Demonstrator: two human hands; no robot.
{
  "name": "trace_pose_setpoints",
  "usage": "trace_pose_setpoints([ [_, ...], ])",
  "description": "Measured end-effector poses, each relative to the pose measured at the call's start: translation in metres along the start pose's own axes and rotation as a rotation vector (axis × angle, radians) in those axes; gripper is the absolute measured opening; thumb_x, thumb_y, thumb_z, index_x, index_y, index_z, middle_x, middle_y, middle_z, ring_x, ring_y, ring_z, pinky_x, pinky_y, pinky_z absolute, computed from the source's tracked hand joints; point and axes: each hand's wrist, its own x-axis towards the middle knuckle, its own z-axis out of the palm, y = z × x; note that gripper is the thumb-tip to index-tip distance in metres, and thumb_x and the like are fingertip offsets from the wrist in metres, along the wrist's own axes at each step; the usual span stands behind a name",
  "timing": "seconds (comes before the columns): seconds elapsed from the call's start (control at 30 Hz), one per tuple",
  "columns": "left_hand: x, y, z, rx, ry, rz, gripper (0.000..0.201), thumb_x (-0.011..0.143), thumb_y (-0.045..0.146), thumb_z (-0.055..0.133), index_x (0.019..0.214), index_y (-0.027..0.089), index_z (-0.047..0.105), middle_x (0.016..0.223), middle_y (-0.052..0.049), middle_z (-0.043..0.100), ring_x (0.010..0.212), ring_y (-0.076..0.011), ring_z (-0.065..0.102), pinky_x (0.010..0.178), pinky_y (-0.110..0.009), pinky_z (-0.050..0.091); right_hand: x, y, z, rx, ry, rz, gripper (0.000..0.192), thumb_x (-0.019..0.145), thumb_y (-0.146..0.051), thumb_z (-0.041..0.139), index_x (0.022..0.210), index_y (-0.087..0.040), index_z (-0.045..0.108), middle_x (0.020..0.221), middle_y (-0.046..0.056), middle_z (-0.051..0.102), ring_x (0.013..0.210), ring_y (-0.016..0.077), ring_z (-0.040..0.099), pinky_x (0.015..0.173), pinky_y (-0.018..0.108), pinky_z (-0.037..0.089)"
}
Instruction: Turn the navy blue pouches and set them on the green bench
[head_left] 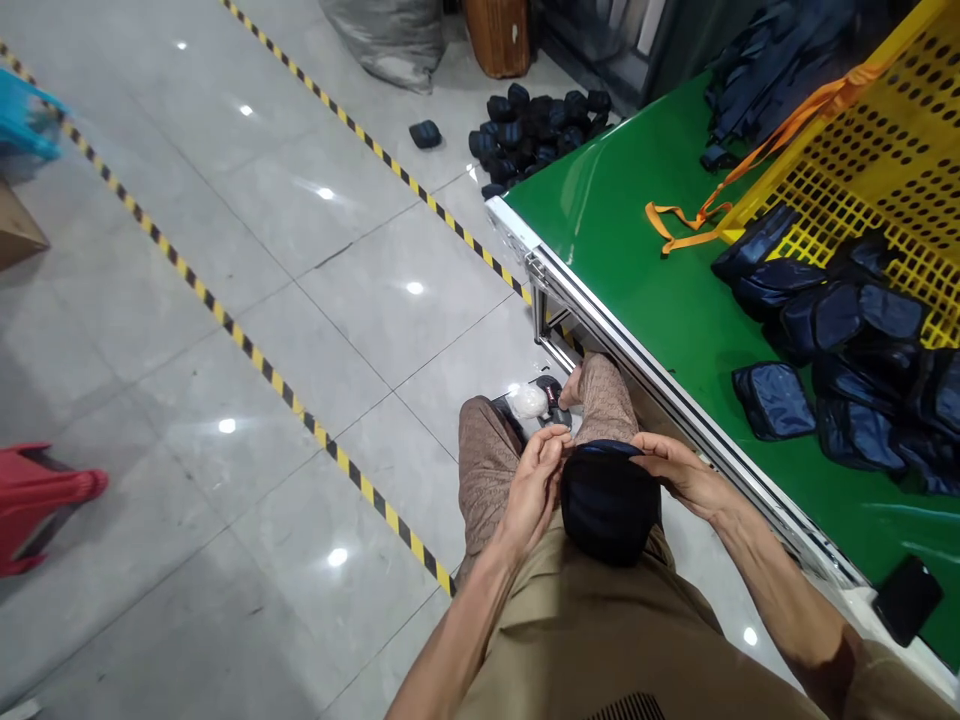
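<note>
A small dark navy zip pouch (pixel 611 505) is held over my lap, close to my body. My left hand (pixel 534 480) is closed at its upper left edge, thumb and fingers drawn together. At the upper right edge, my right hand (pixel 682 475) pinches the pouch between thumb and fingers. The pouch's underside and some of my fingertips are hidden. To my right, several similar pouches (pixel 821 315) lie heaped on the green table, and one single pouch (pixel 772 400) lies flat nearer to me.
The green table (pixel 607 220) has a metal edge close on my right. On it are a yellow perforated basket (pixel 892 130), an orange strap (pixel 686 240) and a black phone-like object (pixel 907 600). Dark pouches (pixel 532 130) are piled on the floor ahead. A red stool-like object (pixel 45 495) is at left.
</note>
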Motion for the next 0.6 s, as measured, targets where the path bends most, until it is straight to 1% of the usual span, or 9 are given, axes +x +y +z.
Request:
trace_pose_setpoints([
  [0.1, 0.011, 0.015, -0.009, 0.181, -0.191, -0.162, 0.049, 0.087, 0.056, 0.097, 0.117, 0.020, 0.084, 0.115, -0.009, 0.080, 0.110, -0.0224, 0.070, 0.099, -0.030, 0.052, 0.001, -0.005, -0.002, -0.027, -0.063, -0.047, 0.041, 0.081, -0.048, 0.098, 0.092, -0.020, 0.070, 0.084, -0.001, 0.062, 0.076, 0.0155, 0.051, 0.067, 0.027, 0.035],
  [0.17, 0.013, 0.024, -0.013, 0.263, -0.294, -0.236, 0.049, 0.085, 0.054, 0.099, 0.114, 0.017, 0.086, 0.113, -0.010, 0.081, 0.107, -0.0223, 0.071, 0.096, -0.030, 0.052, 0.004, -0.009, -0.004, -0.079, -0.100, -0.096, 0.038, 0.081, -0.042, 0.096, 0.089, -0.021, 0.065, 0.081, -0.002, 0.058, 0.075, 0.0153, 0.048, 0.066, 0.027, 0.033],
  [0.23, 0.015, 0.029, -0.013, 0.266, -0.355, -0.328, 0.051, 0.078, 0.046, 0.104, 0.116, 0.017, 0.085, 0.108, -0.009, 0.081, 0.099, -0.0203, 0.071, 0.092, -0.029, 0.052, 0.008, -0.012, -0.006, -0.171, -0.118, -0.137, 0.036, 0.082, -0.038, 0.092, 0.086, -0.023, 0.060, 0.079, -0.004, 0.054, 0.073, 0.0150, 0.046, 0.065, 0.028, 0.032],
  [0.3, 0.018, 0.028, -0.011, 0.246, -0.386, -0.389, 0.051, 0.071, 0.038, 0.106, 0.111, 0.016, 0.083, 0.099, -0.007, 0.078, 0.087, -0.0177, 0.070, 0.083, -0.028, 0.051, 0.014, -0.012, -0.006, -0.311, -0.088, -0.184, 0.034, 0.083, -0.038, 0.088, 0.085, -0.024, 0.057, 0.077, -0.005, 0.051, 0.071, 0.0150, 0.044, 0.065, 0.028, 0.031],
  [0.37, 0.027, 0.024, -0.007, 0.321, -0.366, -0.296, 0.039, 0.072, 0.036, 0.100, 0.097, 0.016, 0.076, 0.086, -0.002, 0.071, 0.075, -0.0144, 0.062, 0.072, -0.026, 0.045, 0.021, -0.009, -0.005, -0.490, 0.010, -0.243, 0.032, 0.087, -0.041, 0.081, 0.083, -0.024, 0.054, 0.076, -0.005, 0.049, 0.070, 0.0153, 0.042, 0.064, 0.028, 0.029],
  [0.4, 0.033, 0.021, -0.007, 0.430, -0.334, -0.189, 0.032, 0.076, 0.035, 0.095, 0.090, 0.018, 0.072, 0.080, 0.000, 0.066, 0.071, -0.0135, 0.057, 0.068, -0.025, 0.041, 0.026, -0.006, -0.006, -0.594, 0.073, -0.266, 0.031, 0.090, -0.043, 0.077, 0.083, -0.025, 0.053, 0.075, -0.005, 0.048, 0.069, 0.0156, 0.042, 0.064, 0.029, 0.028],
  [0.47, 0.044, 0.013, -0.007, 0.756, -0.250, 0.084, 0.019, 0.086, 0.032, 0.082, 0.087, 0.021, 0.067, 0.075, 0.003, 0.059, 0.069, -0.0146, 0.051, 0.067, -0.026, 0.037, 0.034, 0.002, -0.008, -0.817, 0.175, -0.296, 0.030, 0.097, -0.045, 0.068, 0.083, -0.025, 0.051, 0.073, -0.005, 0.048, 0.068, 0.0164, 0.043, 0.066, 0.030, 0.028],
  [0.53, 0.055, 0.005, -0.012, 1.097, -0.222, 0.305, 0.005, 0.097, 0.028, 0.068, 0.094, 0.024, 0.069, 0.080, 0.001, 0.062, 0.073, -0.0180, 0.055, 0.070, -0.028, 0.039, 0.042, 0.009, -0.013, -1.042, 0.217, -0.296, 0.025, 0.104, -0.046, 0.060, 0.090, -0.026, 0.053, 0.074, -0.003, 0.054, 0.067, 0.0180, 0.048, 0.067, 0.030, 0.028],
  [0.6, 0.062, -0.005, -0.020, 1.360, -0.257, 0.419, 0.018, 0.101, 0.022, 0.058, 0.109, 0.025, 0.073, 0.090, -0.003, 0.069, 0.080, -0.0217, 0.063, 0.074, -0.030, 0.044, 0.050, 0.014, -0.019, -1.230, 0.212, -0.279, 0.022, 0.109, -0.046, 0.052, 0.102, -0.026, 0.058, 0.078, -0.001, 0.063, 0.067, 0.0211, 0.055, 0.068, 0.032, 0.027],
])
